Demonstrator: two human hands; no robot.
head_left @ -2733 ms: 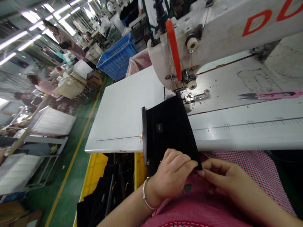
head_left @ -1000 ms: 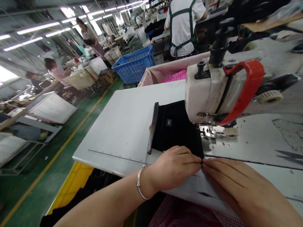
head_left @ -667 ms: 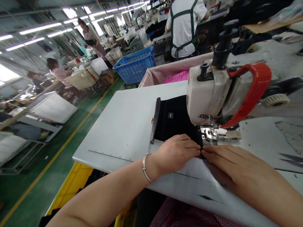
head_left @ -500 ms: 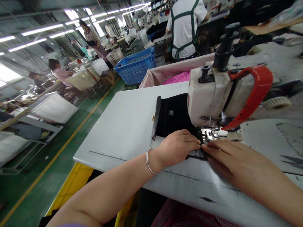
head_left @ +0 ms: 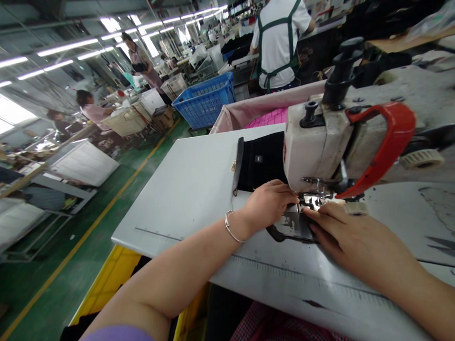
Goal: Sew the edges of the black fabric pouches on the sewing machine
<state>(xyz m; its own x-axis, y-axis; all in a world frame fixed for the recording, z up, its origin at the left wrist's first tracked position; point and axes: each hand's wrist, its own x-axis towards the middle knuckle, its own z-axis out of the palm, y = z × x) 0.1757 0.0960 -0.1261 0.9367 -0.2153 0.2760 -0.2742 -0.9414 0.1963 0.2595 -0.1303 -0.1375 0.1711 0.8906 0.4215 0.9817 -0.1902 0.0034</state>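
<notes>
on the white sewing table (head_left: 191, 191) in a busy factory hall, a black pouch (head_left: 262, 162) lies under the presser foot (head_left: 313, 200) of the sewing machine (head_left: 316, 147), left hand (head_left: 269, 204) and right hand (head_left: 351, 238) pressing its near edge flat, fingers unclenched, stitching seemingly just begun, its small label unreadable.

Your left hand (head_left: 268, 204) presses its fingertips on the black fabric piece (head_left: 260, 162), just beside the presser foot (head_left: 313, 200) of the sewing machine (head_left: 319, 147). Silver bracelet (head_left: 231, 228) on that wrist. Your right hand (head_left: 349, 236) lies flat on the fabric's near edge. The fabric rests on the white table (head_left: 191, 186). Blue crate (head_left: 206, 99) beyond it
</notes>
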